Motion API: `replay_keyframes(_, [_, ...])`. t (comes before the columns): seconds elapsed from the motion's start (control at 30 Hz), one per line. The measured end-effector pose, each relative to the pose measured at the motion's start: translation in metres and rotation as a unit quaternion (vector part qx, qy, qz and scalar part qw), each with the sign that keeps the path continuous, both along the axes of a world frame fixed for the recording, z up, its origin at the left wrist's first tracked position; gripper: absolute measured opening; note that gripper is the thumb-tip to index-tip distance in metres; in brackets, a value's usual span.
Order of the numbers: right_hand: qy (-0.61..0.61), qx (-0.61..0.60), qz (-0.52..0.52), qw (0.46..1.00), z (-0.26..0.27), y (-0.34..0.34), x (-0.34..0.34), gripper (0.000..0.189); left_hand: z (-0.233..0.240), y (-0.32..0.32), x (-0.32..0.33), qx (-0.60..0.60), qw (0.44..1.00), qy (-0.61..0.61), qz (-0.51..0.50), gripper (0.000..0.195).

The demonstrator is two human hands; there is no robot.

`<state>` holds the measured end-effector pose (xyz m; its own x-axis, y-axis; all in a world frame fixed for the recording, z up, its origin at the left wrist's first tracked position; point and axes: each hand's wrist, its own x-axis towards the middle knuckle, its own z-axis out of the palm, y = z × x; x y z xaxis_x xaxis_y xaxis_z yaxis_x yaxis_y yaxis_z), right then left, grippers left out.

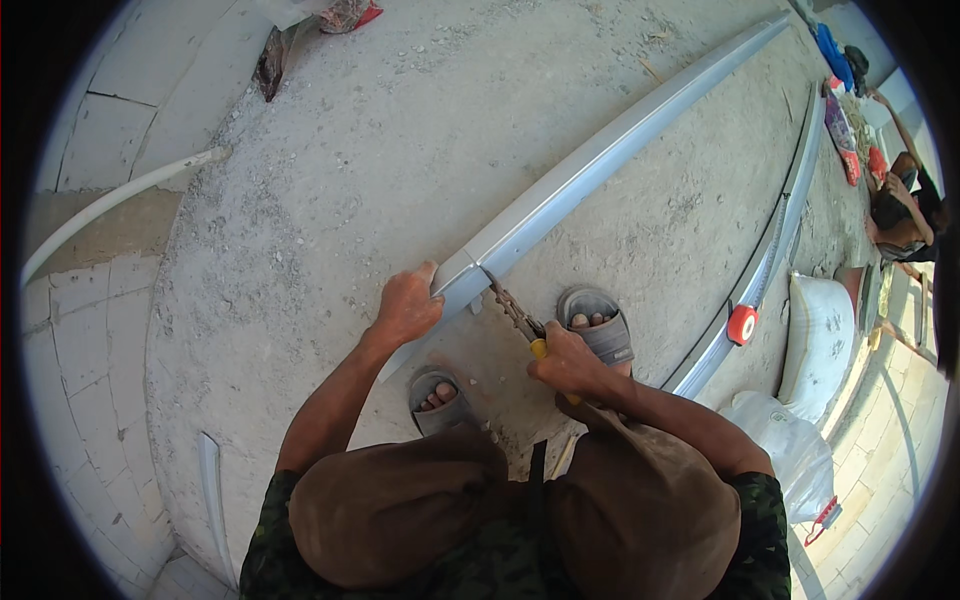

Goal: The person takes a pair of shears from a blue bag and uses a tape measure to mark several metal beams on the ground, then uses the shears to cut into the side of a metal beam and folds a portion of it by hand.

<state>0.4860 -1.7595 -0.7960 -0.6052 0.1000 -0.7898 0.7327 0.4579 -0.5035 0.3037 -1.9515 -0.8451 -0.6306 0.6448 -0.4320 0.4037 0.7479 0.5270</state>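
Note:
A long galvanized steel channel (592, 172) runs slantwise over the dusty concrete floor, from between my feet towards the far right. My left hand (409, 307) grips its near end. In my right hand (571, 365) are tin snips (517, 307) with yellow handles. Their jaws meet the channel's near edge, where a cut or crease line crosses the metal just beyond my left hand. Part of the blades is hidden by the channel's side. My sandalled feet stand on the near side of the channel, one near each hand.
At the right lies a second steel channel (712, 360), with a red and white tape measure (742, 325) extended along it. Beyond are a white sack (816, 349), a large plastic bottle (787, 450) and another person (904, 202). A metal strip (215, 495) and white pipe (127, 196) lie left.

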Motion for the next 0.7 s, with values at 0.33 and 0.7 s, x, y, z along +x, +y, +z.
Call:
replay_keyframes(0.33, [0.019, 0.037, 0.054, 0.998, -0.019, 0.003, 0.017, 0.047, 0.002, 0.0, -0.005, 0.023, 0.999, -0.026, -0.006, 0.031])
replay_keyframes(0.7, [0.112, 0.069, 0.063, 0.989, -0.045, 0.002, 0.025, 0.047, -0.009, -0.003, -0.024, 0.037, 0.997, -0.063, -0.007, 0.036])
